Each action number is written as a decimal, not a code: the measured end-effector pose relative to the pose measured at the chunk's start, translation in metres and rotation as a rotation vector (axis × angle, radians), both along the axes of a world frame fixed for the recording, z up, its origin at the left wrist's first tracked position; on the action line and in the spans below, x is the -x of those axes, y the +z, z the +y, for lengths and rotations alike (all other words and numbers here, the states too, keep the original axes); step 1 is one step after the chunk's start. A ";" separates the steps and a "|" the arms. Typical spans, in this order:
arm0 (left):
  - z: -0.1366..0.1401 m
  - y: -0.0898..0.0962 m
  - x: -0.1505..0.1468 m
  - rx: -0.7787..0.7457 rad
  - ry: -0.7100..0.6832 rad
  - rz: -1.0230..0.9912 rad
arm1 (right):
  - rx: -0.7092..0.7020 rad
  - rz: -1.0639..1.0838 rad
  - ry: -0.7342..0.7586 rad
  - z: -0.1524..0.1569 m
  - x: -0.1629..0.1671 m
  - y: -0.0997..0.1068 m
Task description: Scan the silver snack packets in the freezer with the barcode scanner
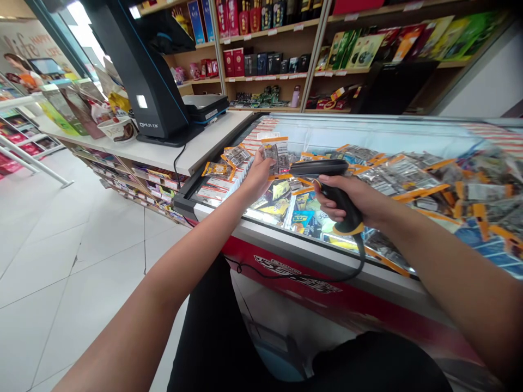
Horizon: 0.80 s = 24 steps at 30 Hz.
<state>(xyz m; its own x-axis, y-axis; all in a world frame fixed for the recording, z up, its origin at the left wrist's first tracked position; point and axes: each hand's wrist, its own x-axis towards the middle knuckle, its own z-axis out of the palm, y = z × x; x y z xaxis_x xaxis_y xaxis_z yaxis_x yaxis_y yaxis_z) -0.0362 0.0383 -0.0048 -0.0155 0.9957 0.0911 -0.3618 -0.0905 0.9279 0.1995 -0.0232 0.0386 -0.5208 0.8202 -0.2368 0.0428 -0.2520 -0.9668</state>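
Pinched in my left hand [258, 173] is a snack packet [277, 153] with orange edges and printed text, held upright above the glass top of the chest freezer [245, 218]. My right hand [347, 193] grips a black barcode scanner [345, 204] with yellow trim, its head pointing left at the packet, a short gap between them. From the scanner's handle a cable [362, 256] loops down across the freezer front. Two similar packets [219, 170] lie left of my left hand. A spread of more such packets [402, 177] covers the glass to the right.
On the white counter [171, 155] at left stand a black till with a scale [206, 106] and a patterned bowl [117, 129]. Stocked shelves [269, 76] line the back wall. Further left are a white rail [24, 158] and a person [22, 68] in the background.
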 end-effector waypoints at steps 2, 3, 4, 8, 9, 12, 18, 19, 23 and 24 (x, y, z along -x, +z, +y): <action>0.000 0.000 0.000 -0.002 0.009 -0.005 | 0.005 -0.006 -0.004 0.001 0.000 0.000; 0.001 -0.001 0.000 -0.010 0.014 -0.003 | 0.007 -0.007 -0.006 0.001 0.000 0.000; 0.003 -0.003 0.000 -0.021 0.014 0.002 | 0.008 -0.003 -0.008 0.001 0.001 0.000; 0.011 -0.014 -0.006 -0.058 -0.093 0.111 | 0.017 0.045 -0.048 0.002 0.001 0.003; 0.012 -0.017 -0.008 -0.077 -0.131 0.194 | 0.019 0.060 -0.065 0.002 0.001 0.003; 0.008 -0.027 -0.014 -0.233 -0.101 0.586 | 0.034 0.089 -0.122 0.006 -0.001 0.003; -0.019 -0.031 -0.006 -0.466 0.107 1.112 | 0.077 0.048 -0.165 0.010 -0.005 0.001; -0.023 -0.028 0.002 -0.459 0.144 1.153 | 0.078 0.042 -0.168 0.011 -0.005 0.000; -0.030 -0.010 0.062 -0.306 0.418 1.398 | 0.087 0.027 -0.164 0.012 -0.005 -0.003; -0.031 -0.005 0.081 -0.243 0.471 1.479 | 0.086 0.027 -0.155 0.012 -0.005 -0.003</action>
<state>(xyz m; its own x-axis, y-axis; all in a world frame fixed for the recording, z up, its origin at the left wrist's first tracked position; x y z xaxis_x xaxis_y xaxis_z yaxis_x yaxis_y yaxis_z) -0.1169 0.0075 -0.0102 -0.0643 0.8870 0.4572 0.9220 -0.1225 0.3672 0.2049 -0.0108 0.0352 -0.3965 0.8685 -0.2973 -0.0282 -0.3352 -0.9417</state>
